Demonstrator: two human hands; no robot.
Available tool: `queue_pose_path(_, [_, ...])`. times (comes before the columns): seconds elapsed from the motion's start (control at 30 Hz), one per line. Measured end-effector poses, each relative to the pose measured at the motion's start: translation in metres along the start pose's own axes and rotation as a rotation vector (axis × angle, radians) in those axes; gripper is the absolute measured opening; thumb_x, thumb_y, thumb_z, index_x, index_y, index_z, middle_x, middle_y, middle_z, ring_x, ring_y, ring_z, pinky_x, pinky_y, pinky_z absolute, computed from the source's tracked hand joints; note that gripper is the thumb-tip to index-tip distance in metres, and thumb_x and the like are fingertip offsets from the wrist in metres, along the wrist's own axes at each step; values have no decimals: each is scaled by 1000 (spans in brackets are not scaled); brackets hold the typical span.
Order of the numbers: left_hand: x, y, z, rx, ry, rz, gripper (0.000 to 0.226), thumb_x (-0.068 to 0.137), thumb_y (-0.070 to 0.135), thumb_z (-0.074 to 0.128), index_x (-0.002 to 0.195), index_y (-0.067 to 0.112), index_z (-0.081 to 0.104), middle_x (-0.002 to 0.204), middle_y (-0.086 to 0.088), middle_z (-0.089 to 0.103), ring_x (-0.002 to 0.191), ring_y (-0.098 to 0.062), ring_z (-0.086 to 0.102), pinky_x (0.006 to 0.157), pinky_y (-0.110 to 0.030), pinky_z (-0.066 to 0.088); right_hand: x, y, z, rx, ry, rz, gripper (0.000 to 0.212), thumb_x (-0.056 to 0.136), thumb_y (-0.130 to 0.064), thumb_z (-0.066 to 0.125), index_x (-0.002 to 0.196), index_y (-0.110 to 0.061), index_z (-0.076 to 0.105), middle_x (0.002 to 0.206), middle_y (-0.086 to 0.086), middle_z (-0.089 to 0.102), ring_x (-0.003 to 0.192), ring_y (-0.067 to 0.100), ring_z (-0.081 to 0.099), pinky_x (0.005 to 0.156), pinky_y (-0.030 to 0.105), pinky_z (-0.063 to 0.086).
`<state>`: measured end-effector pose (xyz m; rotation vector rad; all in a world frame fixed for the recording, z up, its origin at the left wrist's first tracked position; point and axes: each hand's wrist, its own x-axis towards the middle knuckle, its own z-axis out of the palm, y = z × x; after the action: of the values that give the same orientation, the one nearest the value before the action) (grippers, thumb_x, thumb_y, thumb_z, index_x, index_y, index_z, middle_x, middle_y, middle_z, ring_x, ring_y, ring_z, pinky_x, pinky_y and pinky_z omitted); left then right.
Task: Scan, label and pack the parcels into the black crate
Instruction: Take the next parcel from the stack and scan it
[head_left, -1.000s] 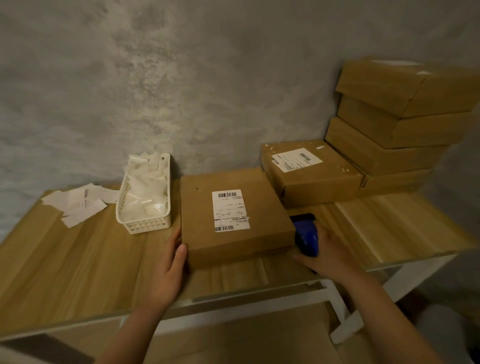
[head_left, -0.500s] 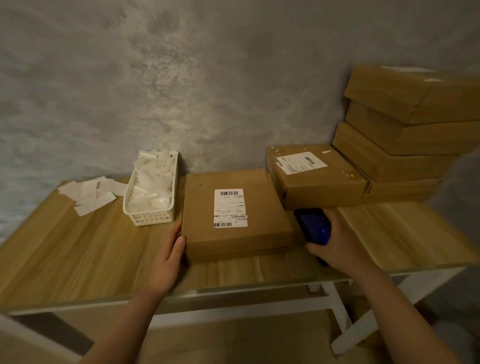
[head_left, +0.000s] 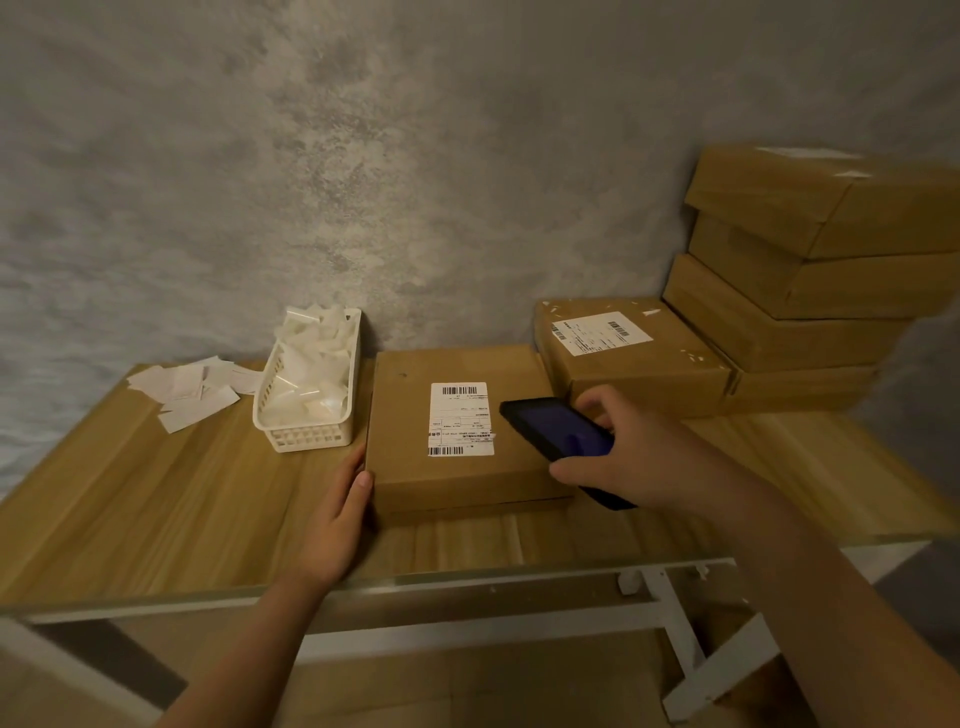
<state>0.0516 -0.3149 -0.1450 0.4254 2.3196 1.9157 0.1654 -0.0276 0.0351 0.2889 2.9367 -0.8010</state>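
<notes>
**Scanner held over the labelled parcel**

Your right hand grips a dark handheld scanner, its fingers curled over the far edge and the thumb along the near edge. The scanner's blue screen faces up, and the device sits tilted above the right part of the flat brown parcel in front of you, just beside its white shipping label. The label lies face up on the parcel's lid, with one barcode at its top and another at its bottom.

Your left hand rests against the parcel's near left corner, fingers straight and lying along the box's side, holding nothing. The parcel lies flat on the wooden worktop, near the middle.

Just behind and to the right of it is a second parcel with its own label on top, and against that stands a stack of plain brown boxes at the worktop's right end, by the wall. To the left of the parcel you are working on, just beside it, stands a white slotted basket filled with pale paper pieces. Further left, loose white paper slips lie scattered on the worktop.

The black crate does not show in this view.
</notes>
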Motion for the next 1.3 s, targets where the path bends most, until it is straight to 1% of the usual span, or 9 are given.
queue_pose_path(0.13, [-1, 2, 1, 11, 6, 5, 46, 100, 52, 36, 145, 42, 35, 146, 11, 47, 130, 1, 44, 108, -27, 35, 0, -8, 3, -29, 3, -4, 79, 70, -61, 73, 133, -34, 33, 118, -9, 49, 95, 11, 57, 73, 25, 54])
queue_pose_path(0.23, [-1, 2, 1, 16, 3, 2, 57, 91, 64, 37, 144, 46, 35, 146, 14, 46, 132, -2, 44, 112, -34, 34, 0, -10, 4, -45, -15, -1, 78, 72, -60, 74, 133, -33, 33, 123, -7, 50, 98, 12, 57, 73, 24, 54])
queue_pose_path(0.43, [2, -6, -3, -9, -6, 7, 78, 81, 81, 40, 149, 41, 36, 147, 12, 47, 135, -8, 45, 115, -49, 36, 1, -12, 5, -82, -81, -14, 75, 72, -60, 72, 131, -32, 34, 124, -7, 53, 96, 11, 59, 75, 28, 57])
queue_pose_path(0.67, [3, -7, -3, -52, -22, -8, 72, 82, 81, 44, 146, 48, 37, 147, 13, 47, 136, -11, 45, 115, -52, 35, 3, -11, 7, -98, -65, -4, 75, 71, -61, 72, 130, -33, 33, 123, -7, 53, 96, 13, 58, 77, 32, 58])
queue_pose_path(0.8, [3, -8, -2, -59, -14, -4, 72, 84, 78, 43, 148, 43, 37, 147, 13, 48, 136, -10, 45, 116, -50, 34, 3, -8, 8, -87, -40, -8, 75, 70, -63, 72, 129, -34, 34, 122, -8, 54, 94, 11, 59, 78, 32, 58])
queue_pose_path(0.9, [4, -9, -2, -88, -23, -30, 67, 85, 78, 45, 145, 50, 38, 147, 12, 48, 137, -14, 45, 115, -54, 35, 1, -5, 7, -63, -30, -2, 75, 72, -61, 72, 130, -33, 34, 121, -7, 52, 96, 11, 58, 78, 30, 57])
queue_pose_path(1.13, [3, -8, -3, -92, -18, -40, 69, 83, 79, 47, 144, 50, 39, 147, 12, 49, 137, -13, 45, 115, -53, 34, 6, 38, 26, 50, 185, 96, 75, 77, -54, 72, 135, -28, 33, 135, -3, 47, 103, 13, 50, 57, 13, 36])
queue_pose_path(1.2, [4, -10, -3, -77, -10, -44, 70, 83, 80, 46, 145, 49, 38, 147, 12, 49, 137, -14, 45, 115, -54, 34, 8, 58, 39, 60, 279, 144, 75, 78, -52, 73, 136, -25, 34, 134, -1, 48, 102, 15, 51, 59, 16, 39])
queue_pose_path(1.3, [5, -10, -4, -68, -10, -44, 69, 83, 80, 45, 144, 50, 38, 147, 12, 48, 137, -15, 44, 115, -55, 34, 15, 91, 64, 24, 346, 211, 74, 77, -52, 73, 133, -21, 37, 131, 4, 50, 106, 22, 55, 71, 28, 45])
